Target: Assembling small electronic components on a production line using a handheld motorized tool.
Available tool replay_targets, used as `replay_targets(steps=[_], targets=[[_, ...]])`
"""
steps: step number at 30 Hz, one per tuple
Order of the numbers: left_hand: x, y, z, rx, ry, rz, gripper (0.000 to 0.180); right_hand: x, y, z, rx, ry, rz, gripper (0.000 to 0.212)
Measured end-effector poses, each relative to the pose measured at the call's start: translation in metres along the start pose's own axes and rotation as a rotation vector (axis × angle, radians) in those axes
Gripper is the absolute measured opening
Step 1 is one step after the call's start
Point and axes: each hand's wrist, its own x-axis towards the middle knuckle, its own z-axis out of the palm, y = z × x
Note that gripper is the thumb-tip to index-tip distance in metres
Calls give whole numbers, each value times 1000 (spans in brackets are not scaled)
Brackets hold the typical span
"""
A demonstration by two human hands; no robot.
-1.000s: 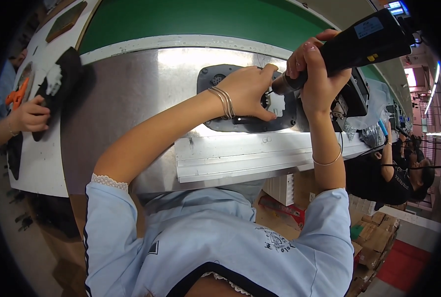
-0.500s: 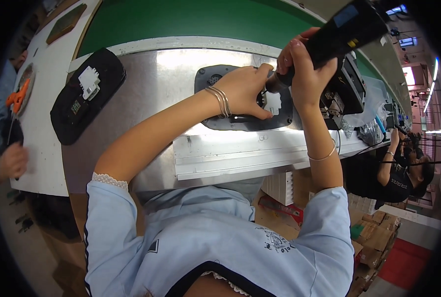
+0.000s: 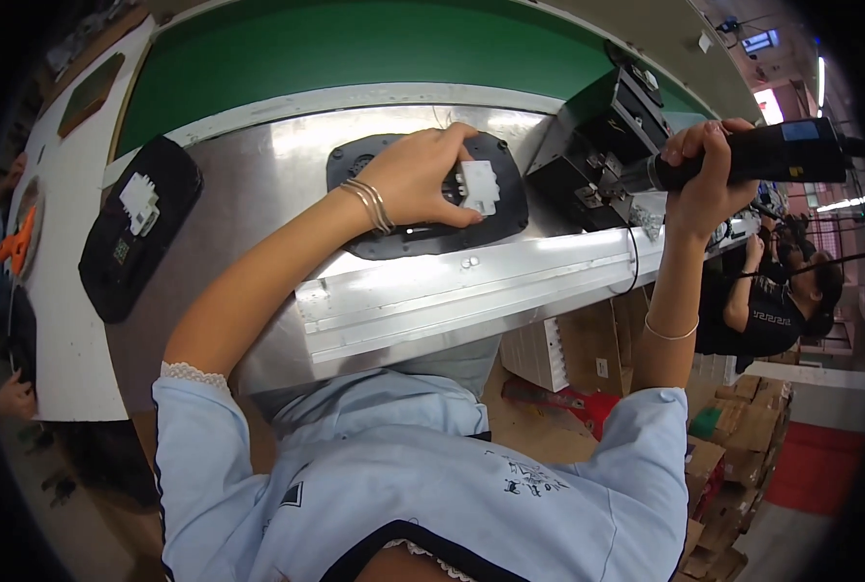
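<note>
A dark oblong plastic housing (image 3: 495,225) with rounded corners lies flat on the metal worktop. On its right half sits a white plastic part (image 3: 481,187). My left hand (image 3: 418,179) lies over the housing and holds it, the thumb at the white part's lower edge and the fingers reaching the housing's top edge. In my right hand (image 3: 709,184) is a black electric screwdriver (image 3: 786,153), gripped in the fist. Its tip points left at the metal fittings on the front of a black box-shaped machine (image 3: 587,131); I cannot tell whether they touch.
A second dark housing (image 3: 165,228) with a white part lies at the left of the metal worktop (image 3: 248,179). White rails (image 3: 471,291) run along the near edge. An orange tool (image 3: 17,242) is at far left. Another person (image 3: 777,306) works at the right; cardboard boxes (image 3: 743,436) stand below.
My right hand has taken the screwdriver from the white part rightward to the black machine. My left hand stays on the housing. The whole view has shifted.
</note>
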Motion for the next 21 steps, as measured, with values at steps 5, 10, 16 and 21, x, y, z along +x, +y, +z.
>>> replay_targets(steps=[5,10,16,21], targets=[[0,1,0,15,-13,-21,87,4,12,-12,-15,27,20,13],[1,3,0,20,-19,-23,87,-2,23,-15,-34,29,12,12],[1,9,-2,11,-55,-65,86,-6,16,-16,24,5,120,13],[0,2,1,16,-17,-31,86,-21,2,6,68,-48,129,31]])
